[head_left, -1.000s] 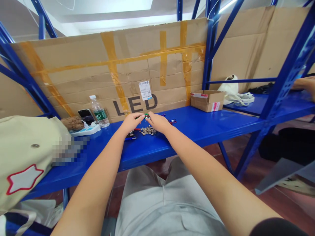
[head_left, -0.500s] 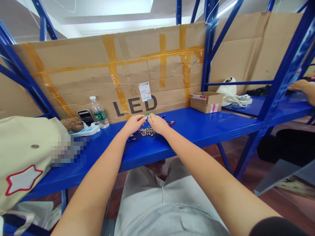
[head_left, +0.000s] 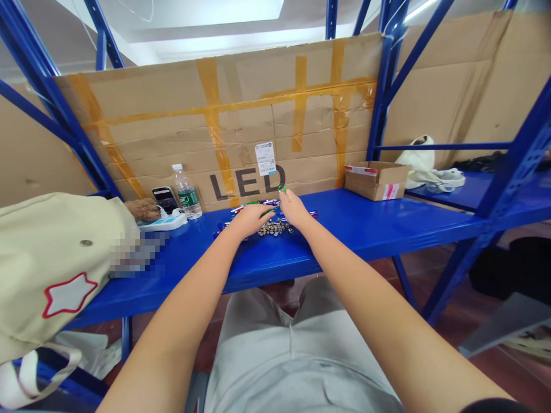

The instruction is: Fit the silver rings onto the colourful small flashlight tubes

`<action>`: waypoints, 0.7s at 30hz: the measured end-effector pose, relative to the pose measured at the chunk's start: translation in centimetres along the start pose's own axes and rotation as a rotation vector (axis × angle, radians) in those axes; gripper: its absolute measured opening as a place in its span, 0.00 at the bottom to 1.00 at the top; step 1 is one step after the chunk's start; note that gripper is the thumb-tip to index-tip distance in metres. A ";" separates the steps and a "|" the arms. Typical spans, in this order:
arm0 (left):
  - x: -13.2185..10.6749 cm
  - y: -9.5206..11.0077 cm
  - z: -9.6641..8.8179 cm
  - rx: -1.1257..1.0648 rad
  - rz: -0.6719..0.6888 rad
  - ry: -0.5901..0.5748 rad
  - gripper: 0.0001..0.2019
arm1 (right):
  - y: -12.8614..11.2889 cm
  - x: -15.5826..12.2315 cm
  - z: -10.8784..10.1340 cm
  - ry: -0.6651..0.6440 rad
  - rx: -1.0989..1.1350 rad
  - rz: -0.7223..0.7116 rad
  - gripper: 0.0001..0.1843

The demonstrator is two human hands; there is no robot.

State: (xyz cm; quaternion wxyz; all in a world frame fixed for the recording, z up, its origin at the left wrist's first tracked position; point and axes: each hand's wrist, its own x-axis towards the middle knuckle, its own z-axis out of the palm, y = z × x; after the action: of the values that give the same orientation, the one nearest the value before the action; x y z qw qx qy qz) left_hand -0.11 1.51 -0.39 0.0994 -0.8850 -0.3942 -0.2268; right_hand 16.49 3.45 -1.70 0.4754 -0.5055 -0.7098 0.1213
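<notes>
Both my hands rest on the blue shelf in front of the cardboard marked LED. My right hand pinches a small green ring at its fingertips, raised towards the cardboard. My left hand is curled, with a thin green clip at its fingers. Between and just below the hands lies a pile of small metal parts. Several coloured clips lie behind the hands.
A water bottle, a phone, a white power strip and a brown fuzzy thing stand at the left. A cream bag fills the near left. A small cardboard box and a white bag sit to the right.
My hands, joined on one green piece before, have come apart. The right hand has moved back towards the cardboard with the green ring. The view has swung, and another person's hand at the far right is out of sight.
</notes>
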 end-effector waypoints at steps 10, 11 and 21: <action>-0.3 -1.3 -0.6 -0.012 -0.199 0.099 0.19 | 2.7 0.2 -4.6 -0.051 -0.484 0.547 0.17; -0.3 -1.4 -0.6 -0.017 -0.203 0.102 0.19 | 2.8 0.1 -4.8 -0.029 -0.486 0.556 0.18; -0.1 -0.9 0.2 -0.170 -0.119 0.164 0.11 | 0.2 -0.2 -0.7 -0.179 -0.015 -0.034 0.30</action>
State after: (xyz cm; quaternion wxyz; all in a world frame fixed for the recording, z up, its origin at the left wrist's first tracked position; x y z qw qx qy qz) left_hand -0.76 2.12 -0.59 0.0421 -0.8439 -0.4157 -0.3364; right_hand 17.19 3.20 -1.57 0.4082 -0.4842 -0.7588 0.1524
